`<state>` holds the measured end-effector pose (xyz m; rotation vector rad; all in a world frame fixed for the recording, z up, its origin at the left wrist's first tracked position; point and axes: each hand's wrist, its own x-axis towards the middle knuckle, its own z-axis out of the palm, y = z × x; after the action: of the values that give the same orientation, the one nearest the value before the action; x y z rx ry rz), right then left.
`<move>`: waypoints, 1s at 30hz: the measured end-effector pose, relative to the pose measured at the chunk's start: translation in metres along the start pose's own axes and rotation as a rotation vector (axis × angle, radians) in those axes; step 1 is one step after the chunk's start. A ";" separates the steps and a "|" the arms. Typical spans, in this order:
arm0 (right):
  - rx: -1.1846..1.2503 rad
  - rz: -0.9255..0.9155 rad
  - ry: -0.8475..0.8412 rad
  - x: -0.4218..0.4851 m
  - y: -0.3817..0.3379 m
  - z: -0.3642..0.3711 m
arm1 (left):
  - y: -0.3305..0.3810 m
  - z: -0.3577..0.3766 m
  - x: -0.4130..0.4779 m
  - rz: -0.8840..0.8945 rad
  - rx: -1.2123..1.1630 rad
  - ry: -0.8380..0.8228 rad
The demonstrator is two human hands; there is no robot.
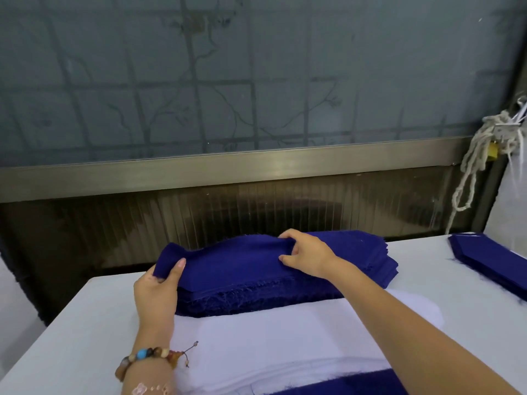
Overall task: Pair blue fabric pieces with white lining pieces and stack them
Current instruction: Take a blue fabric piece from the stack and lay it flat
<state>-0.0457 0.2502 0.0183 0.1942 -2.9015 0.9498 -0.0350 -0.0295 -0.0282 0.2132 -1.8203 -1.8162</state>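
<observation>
The top blue piece (233, 260) lies on the blue stack (256, 302), long axis left to right, its left end lifted. The left hand (158, 286) pinches that end with thumb and fingers; the right hand (306, 256) pinches its far edge (seemingly one layer). White lining pieces (285, 343) lie just nearer on the table (85, 323).

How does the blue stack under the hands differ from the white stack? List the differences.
Colour: the blue stack is dark blue; the white stack is white.
Place: the blue stack lies farther from the person, the white stack nearer.
Handling: the left hand and right hand pinch the blue stack's top piece, which is raised and rumpled; the white stack lies flat, ungripped.
Both are piles of cut fabric on the table.
</observation>
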 end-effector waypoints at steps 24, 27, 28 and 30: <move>-0.057 0.388 0.379 -0.021 0.117 -0.079 | 0.004 0.008 -0.001 -0.081 0.078 0.109; -0.242 0.276 0.572 -0.031 0.115 -0.072 | 0.004 0.008 -0.001 -0.080 0.107 0.104; -0.256 0.261 0.629 -0.034 0.115 -0.071 | 0.005 0.008 -0.001 -0.076 0.120 0.108; -0.186 0.244 0.685 -0.040 0.114 -0.070 | 0.009 0.006 -0.002 -0.051 0.133 0.125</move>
<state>-0.0198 0.3862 0.0035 -0.4230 -2.3705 0.6004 -0.0341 -0.0223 -0.0195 0.4168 -1.8632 -1.6771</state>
